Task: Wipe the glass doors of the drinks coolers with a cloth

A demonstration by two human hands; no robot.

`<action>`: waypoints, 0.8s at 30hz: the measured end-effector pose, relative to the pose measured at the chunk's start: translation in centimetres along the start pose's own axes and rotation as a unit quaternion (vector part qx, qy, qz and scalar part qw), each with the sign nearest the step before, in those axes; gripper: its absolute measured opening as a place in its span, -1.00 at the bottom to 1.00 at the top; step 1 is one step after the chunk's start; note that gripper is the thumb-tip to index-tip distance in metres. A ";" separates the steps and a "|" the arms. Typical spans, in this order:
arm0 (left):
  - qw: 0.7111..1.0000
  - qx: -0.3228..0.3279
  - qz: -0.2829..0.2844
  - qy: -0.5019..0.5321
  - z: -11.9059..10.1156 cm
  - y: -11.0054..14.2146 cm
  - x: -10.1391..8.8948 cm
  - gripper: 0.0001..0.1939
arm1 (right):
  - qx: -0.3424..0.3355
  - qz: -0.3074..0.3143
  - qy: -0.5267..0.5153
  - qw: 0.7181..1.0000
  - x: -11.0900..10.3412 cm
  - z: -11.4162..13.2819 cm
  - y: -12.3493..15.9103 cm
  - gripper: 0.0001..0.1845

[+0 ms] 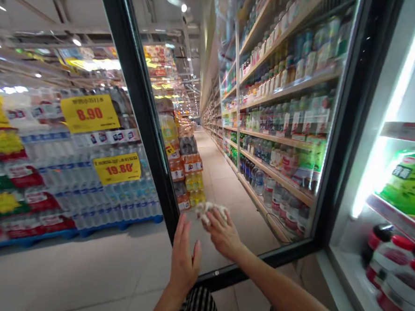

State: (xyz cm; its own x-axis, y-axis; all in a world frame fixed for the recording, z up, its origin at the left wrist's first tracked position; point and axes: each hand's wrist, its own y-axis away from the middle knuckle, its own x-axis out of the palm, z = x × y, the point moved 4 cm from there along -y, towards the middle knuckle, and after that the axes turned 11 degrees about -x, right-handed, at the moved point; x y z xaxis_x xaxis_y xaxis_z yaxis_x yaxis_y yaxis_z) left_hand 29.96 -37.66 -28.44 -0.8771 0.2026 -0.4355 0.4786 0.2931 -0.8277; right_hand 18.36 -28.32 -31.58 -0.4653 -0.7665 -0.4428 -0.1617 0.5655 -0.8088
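Observation:
My right hand [224, 234] presses a crumpled whitish cloth [203, 213] flat against the lower left part of a glass door [246, 219]. The fingers lie over the cloth and cover part of it. My left hand [184, 255] rests against the door's black frame [138, 89], near its lower left corner. Its fingers point up and its thumb stands apart, with nothing held. The door is swung open, and shelves of bottles show in or through its pane.
At the right is a lit cooler with a green pack [408, 180] on a shelf and red-capped bottles [393, 261] below. Stacked water bottles [90, 191] with yellow price signs [90, 113] stand on a blue pallet [134, 224] at the left. Tiled floor [77, 276] lies between.

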 end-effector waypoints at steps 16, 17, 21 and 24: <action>0.999 -0.026 -0.020 0.027 0.6 0.0 -0.3 -0.41 | -0.083 0.011 -0.001 0.997 -0.7 1.9 -5.8 -0.64; 0.999 -0.026 -0.023 0.030 0.6 -0.2 -0.4 -0.41 | -0.114 0.028 -0.009 0.993 -0.2 2.6 -4.7 -0.65; 0.998 -0.015 -0.042 0.032 0.3 -1.1 -1.0 -0.40 | -0.099 0.000 -0.004 0.995 -0.8 1.2 -6.8 -0.62; 0.997 -0.012 -0.067 0.039 -0.5 -2.4 -1.5 -0.40 | -0.013 -0.068 0.022 0.997 -2.7 -1.9 -12.2 -0.59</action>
State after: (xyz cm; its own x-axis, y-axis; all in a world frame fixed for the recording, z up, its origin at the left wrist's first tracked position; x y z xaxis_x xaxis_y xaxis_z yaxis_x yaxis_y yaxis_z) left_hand 30.19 -38.17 -25.65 -0.9277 0.2317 -0.2926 0.3595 0.3440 -0.8674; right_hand 19.99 -32.56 -19.77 -0.4760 -0.8222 -0.3121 -0.2476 0.4658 -0.8495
